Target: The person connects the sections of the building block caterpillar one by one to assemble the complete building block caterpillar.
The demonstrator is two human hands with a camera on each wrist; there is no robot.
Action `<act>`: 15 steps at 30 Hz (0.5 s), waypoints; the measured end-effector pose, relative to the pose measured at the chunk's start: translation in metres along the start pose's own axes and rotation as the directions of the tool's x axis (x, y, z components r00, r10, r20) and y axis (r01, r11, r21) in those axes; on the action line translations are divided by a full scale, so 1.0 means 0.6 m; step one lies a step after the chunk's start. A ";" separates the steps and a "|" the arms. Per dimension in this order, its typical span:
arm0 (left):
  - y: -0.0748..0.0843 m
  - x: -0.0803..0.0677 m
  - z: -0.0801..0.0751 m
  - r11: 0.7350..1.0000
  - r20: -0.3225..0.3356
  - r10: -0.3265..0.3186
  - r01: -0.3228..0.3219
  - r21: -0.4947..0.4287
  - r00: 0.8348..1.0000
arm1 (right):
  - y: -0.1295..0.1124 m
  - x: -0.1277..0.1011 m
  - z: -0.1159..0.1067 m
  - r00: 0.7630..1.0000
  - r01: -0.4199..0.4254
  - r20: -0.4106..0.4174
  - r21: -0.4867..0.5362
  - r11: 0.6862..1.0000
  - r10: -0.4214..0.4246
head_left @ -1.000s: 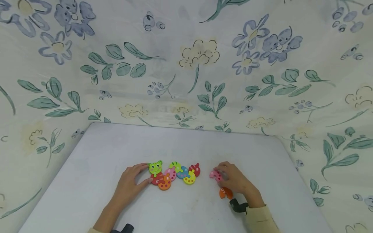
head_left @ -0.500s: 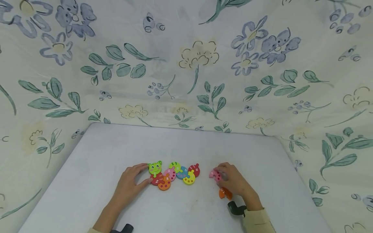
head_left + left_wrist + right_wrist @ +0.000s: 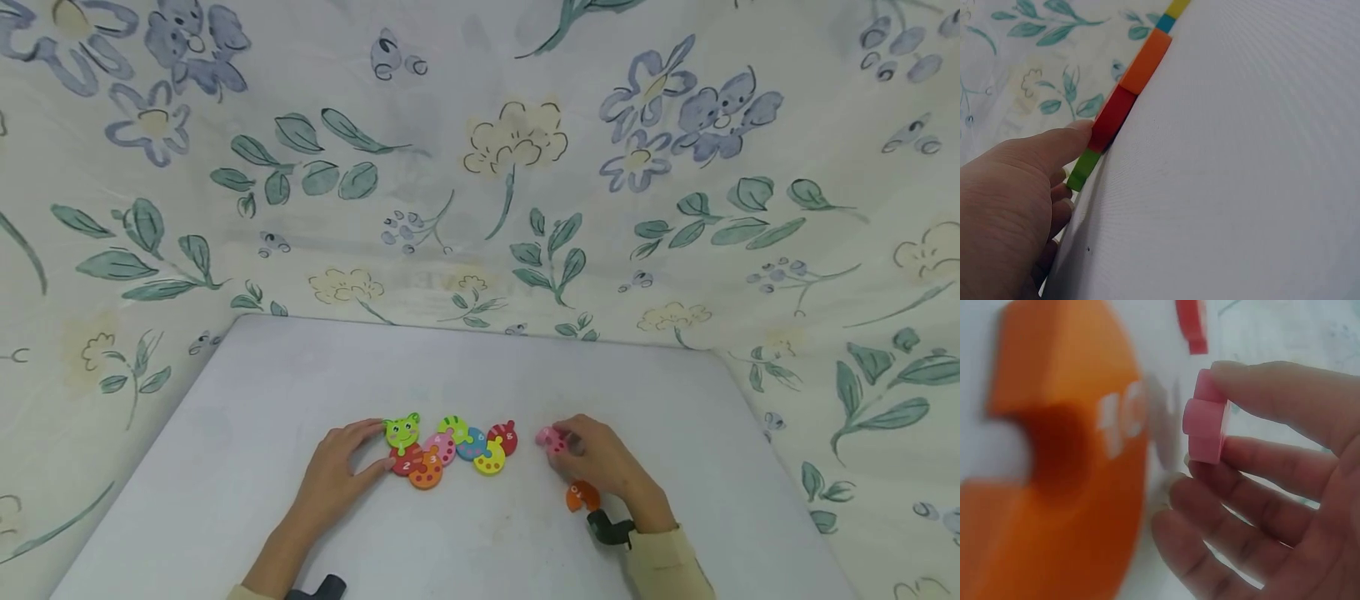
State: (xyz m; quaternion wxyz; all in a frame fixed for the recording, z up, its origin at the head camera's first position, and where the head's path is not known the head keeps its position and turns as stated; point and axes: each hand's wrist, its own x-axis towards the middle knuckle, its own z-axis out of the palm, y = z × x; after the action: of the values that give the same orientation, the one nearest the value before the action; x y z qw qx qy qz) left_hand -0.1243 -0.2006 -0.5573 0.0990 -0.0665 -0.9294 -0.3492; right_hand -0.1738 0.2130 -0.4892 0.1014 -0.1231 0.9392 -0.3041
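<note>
A: What does the right hand have?

B: It pinches a pink piece, thumb above and fingers curled beneath. The right wrist view shows that piece edge-on between the fingertips; whether it touches the counter I cannot tell. From the head view the hand covers most of it, so any number on it is hidden.

A: And the orange one?

B: An orange piece lies on the counter just nearer the person than that hand, partly under its heel. In the right wrist view it fills the left half, blurred; white digits show on it, probably a 10, but too smeared to be sure.

A: The left hand?

B: Fingers nearly straight, gripping nothing. The forefinger touches the green head of the joined caterpillar row, and the thumb presses against the side of the red segment. The left wrist view sees the row only as a thin strip of coloured edges, green, red, orange, blue, yellow, cut off at the frame top.

A: How far is the pink piece from the row?

B: Near its red end segment, with a gap between. A dark strap sits at the right wrist, another device is cut off at the bottom edge.
</note>
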 end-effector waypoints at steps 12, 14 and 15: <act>0.001 -0.001 -0.002 1.000 0.001 -0.009 0.009 -0.009 1.000 | -0.045 0.050 0.001 0.999 0.053 0.015 -0.080 0.995 -0.052; 0.001 -0.001 -0.002 1.000 0.001 -0.012 0.012 -0.007 1.000 | -0.050 0.056 0.003 0.998 0.067 0.022 -0.092 0.994 -0.065; 0.001 -0.002 -0.002 1.000 0.000 -0.013 0.013 -0.004 1.000 | -0.053 0.059 0.005 0.997 0.072 0.026 -0.095 0.993 -0.070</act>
State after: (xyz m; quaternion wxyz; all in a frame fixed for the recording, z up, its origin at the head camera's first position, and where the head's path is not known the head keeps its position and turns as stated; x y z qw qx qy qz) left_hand -0.1230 -0.2012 -0.5562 0.0965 -0.0605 -0.9292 -0.3517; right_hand -0.2013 0.1759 -0.4766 0.0952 -0.1647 0.9465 -0.2606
